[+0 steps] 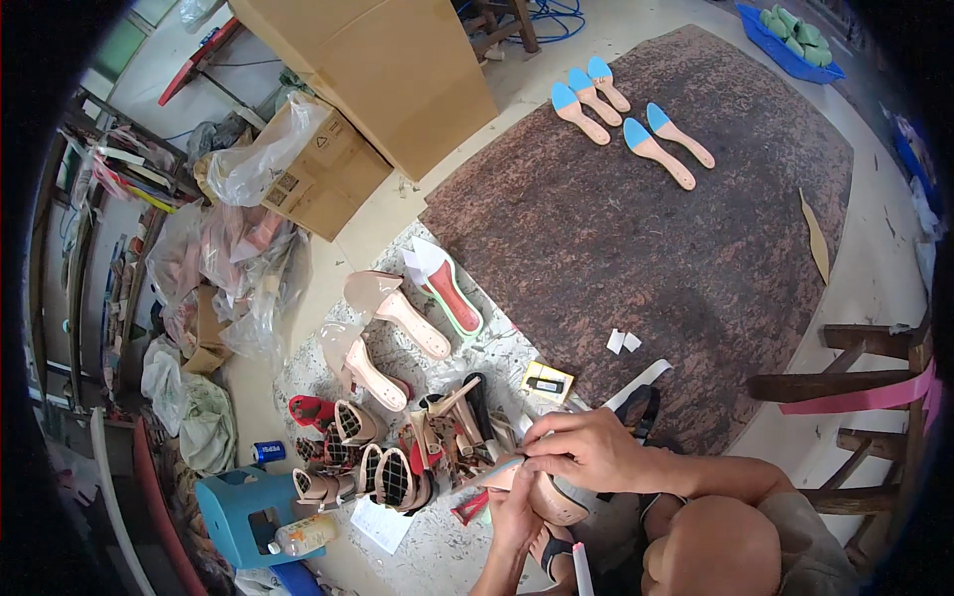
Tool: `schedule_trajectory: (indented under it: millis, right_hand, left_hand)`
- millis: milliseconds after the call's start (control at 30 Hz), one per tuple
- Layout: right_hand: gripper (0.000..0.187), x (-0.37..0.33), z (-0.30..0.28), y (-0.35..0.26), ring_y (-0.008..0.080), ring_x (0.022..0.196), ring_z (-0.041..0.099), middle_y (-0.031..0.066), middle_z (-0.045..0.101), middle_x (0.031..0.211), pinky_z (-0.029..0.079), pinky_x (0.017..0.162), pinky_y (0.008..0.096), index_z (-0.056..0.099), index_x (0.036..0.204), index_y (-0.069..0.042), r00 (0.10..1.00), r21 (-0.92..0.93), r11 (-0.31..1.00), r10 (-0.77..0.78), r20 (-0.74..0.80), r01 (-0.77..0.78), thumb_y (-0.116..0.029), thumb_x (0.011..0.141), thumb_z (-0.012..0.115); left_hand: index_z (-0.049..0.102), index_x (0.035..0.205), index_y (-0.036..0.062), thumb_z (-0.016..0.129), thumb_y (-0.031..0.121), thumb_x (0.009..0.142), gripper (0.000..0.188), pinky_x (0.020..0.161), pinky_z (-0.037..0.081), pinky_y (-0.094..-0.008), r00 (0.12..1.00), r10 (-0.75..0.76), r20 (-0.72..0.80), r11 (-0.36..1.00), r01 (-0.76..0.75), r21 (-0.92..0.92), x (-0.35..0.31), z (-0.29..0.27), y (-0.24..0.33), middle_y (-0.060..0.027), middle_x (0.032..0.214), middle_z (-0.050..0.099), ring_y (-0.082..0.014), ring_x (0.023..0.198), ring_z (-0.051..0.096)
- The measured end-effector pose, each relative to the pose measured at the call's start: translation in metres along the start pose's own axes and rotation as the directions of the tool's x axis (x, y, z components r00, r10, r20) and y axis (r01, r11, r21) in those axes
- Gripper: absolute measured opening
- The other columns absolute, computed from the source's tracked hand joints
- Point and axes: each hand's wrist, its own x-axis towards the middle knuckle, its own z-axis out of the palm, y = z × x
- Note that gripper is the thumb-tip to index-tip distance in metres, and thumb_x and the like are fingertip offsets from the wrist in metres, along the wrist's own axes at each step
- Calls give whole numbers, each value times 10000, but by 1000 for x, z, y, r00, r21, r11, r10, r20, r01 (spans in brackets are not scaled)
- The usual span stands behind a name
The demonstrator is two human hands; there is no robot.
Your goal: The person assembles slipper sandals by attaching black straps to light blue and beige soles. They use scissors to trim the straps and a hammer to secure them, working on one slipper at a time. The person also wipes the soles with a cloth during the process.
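The left hand (511, 521) grips a beige sole-shaped piece (556, 504). The right hand (588, 452) is positioned at its narrow front end; whether the fingers pinch the edge or only press it cannot be clearly determined. Heeled shoes (395, 474) are grouped between the left hand and a blue stool (221, 517). Beyond the hands, five blue-tipped insoles (656, 159) lie on a brown mat (646, 248).

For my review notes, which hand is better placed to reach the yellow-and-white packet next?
Probably the right hand: it is closer to the yellow-and-white packet. The left hand is farther away, gripping the beige shoe piece.
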Motion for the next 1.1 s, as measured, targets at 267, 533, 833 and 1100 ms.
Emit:
schedule_trajectory:
  millis: [267, 533, 833, 1100]
  right_hand:
    - [157, 14, 12, -14, 196, 714, 676, 40, 664, 1017, 531, 584, 342, 676, 946, -69, 993, -97, 994, -58, -105, 48, -181, 845, 720]
    - [177, 10, 9, -10, 146, 647, 637, -45, 631, 1003, 509, 536, 298, 759, 941, -148, 993, -105, 990, -99, -60, 92, -177, 766, 759]
    - [119, 12, 0, -18, 141, 655, 650, -56, 618, 962, 487, 501, 317, 740, 903, -135, 989, -203, 975, -67, 132, 93, -218, 818, 743]
    - [163, 14, 1, -19, 243, 716, 663, 12, 637, 939, 512, 596, 377, 702, 953, -79, 988, 8, 998, 64, 138, -65, -217, 868, 688]
  left_hand:
    - [524, 1189, 2, 604, 111, 963, 264, 867, 528, -332, 969, 243, -43, 970, -243, 7, -4, 13, 9, -112, 1093, 622, -187, 959, 634]
    - [511, 1186, 27, 594, 156, 952, 280, 925, 498, -398, 930, 351, -112, 935, -354, -9, -7, -2, 8, -136, 1139, 597, -229, 1039, 589]
    - [493, 1163, 32, 563, 151, 882, 313, 903, 461, -345, 797, 595, 99, 721, -585, 371, -5, 2, 18, -79, 1054, 546, -196, 988, 552]
    - [588, 1045, 65, 609, 75, 810, 236, 955, 442, -364, 810, 570, 137, 787, -586, 194, 11, -4, 14, -88, 1071, 518, -219, 1033, 533]
